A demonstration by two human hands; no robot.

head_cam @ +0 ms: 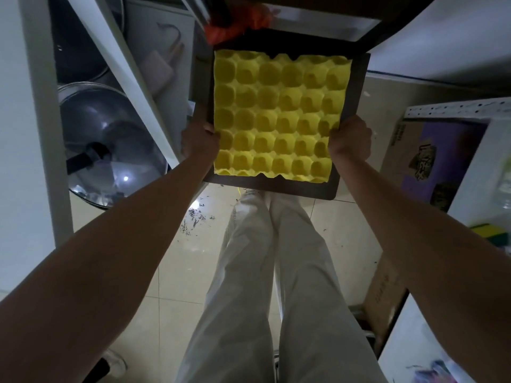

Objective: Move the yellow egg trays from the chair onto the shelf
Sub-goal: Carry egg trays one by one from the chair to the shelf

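Though box [423, 158] print perhaps unreadable, both hands' fingers [208, 128] closed around yellow egg trays [279, 117].

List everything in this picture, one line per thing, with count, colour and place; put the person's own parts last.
egg tray: one visible from above, maybe a stack, yellow, on the chair seat, centre.
chair: one, dark brown seat, top centre.
orange item: one, orange, behind the chair, blurred.
pot lid: one, glass and metal with black knob, on the left shelf.
shelf: white frame, left.
box: one, purple, right.
sponge: one, yellow and green, right edge.
floor: pale tiles with dark specks, below.
legs: two, white trousers, centre bottom.
left hand: one, grip on the tray's left edge.
right hand: one, grip on the tray's right edge.
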